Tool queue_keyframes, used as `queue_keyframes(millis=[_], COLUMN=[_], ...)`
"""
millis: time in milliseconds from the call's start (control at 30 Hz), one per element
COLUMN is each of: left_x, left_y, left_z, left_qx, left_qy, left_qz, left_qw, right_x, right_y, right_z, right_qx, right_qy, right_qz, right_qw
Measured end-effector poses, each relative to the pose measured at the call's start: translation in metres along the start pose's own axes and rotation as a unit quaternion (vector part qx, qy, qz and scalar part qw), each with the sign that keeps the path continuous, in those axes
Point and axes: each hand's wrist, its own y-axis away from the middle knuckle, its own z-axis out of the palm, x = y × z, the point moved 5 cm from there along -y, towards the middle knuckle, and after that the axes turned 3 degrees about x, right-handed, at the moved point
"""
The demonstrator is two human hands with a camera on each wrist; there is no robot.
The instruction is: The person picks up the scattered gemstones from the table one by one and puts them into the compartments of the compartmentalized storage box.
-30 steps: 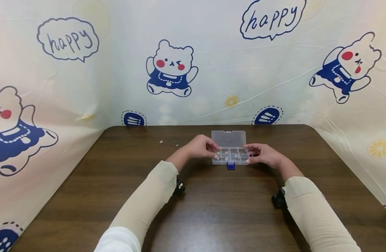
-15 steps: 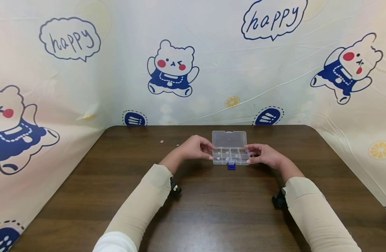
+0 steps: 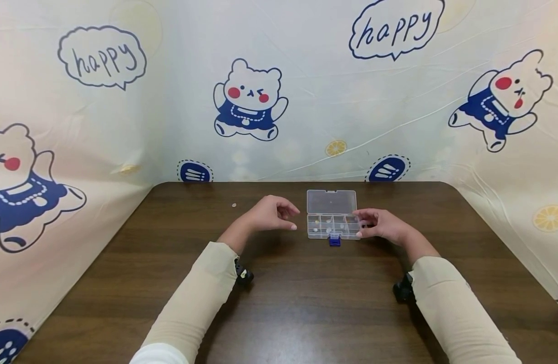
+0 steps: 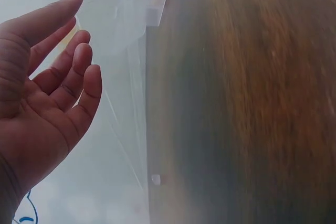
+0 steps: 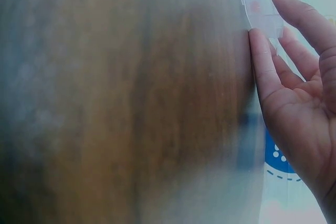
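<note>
A clear plastic compartment box (image 3: 326,233) stands on the table, its transparent lid (image 3: 331,202) raised at the back and a blue latch (image 3: 335,241) at the front. Small pale pieces and a yellow one lie in several of its compartments. My right hand (image 3: 382,222) holds the box's right end, thumb by the front corner and fingers by the back one. Left of the box, my left hand (image 3: 270,213) is apart from it, fingers loosely bent with nothing between them. In the left wrist view, that hand (image 4: 50,85) shows a bare palm.
A small whitish piece (image 3: 234,205) lies on the brown wooden table (image 3: 297,303), left of my left hand. A patterned cloth backdrop (image 3: 306,101) with bears rises right behind the table's far edge. Each wrist carries a black camera.
My left hand has drawn back leftward from the box's left end, letting it go. It now covers a second small piece on the table. The right hand and the box have stayed put.
</note>
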Motion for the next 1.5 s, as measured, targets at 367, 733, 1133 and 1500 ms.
queue_keyframes(millis=[367,733,1133,1500], left_x=[-0.008,-0.015,-0.028,-0.045], left_y=[0.015,0.026,0.037,0.047], left_z=[-0.014,-0.027,-0.044,-0.057], left_qx=[0.034,0.060,0.081,0.097], left_qy=[0.030,0.013,0.004,0.031], left_qz=[0.003,-0.020,-0.039,-0.055], left_qw=[0.9990,0.9979,0.9959,0.9933], right_x=[0.001,0.000,0.002,0.001], right_y=[-0.001,0.000,0.000,0.000], right_z=[0.000,0.000,0.000,0.001], right_qx=[0.000,0.003,0.000,0.001], right_qy=[-0.003,-0.003,-0.014,-0.006], right_qz=[0.000,-0.001,0.003,-0.001], right_qw=[1.000,1.000,1.000,1.000])
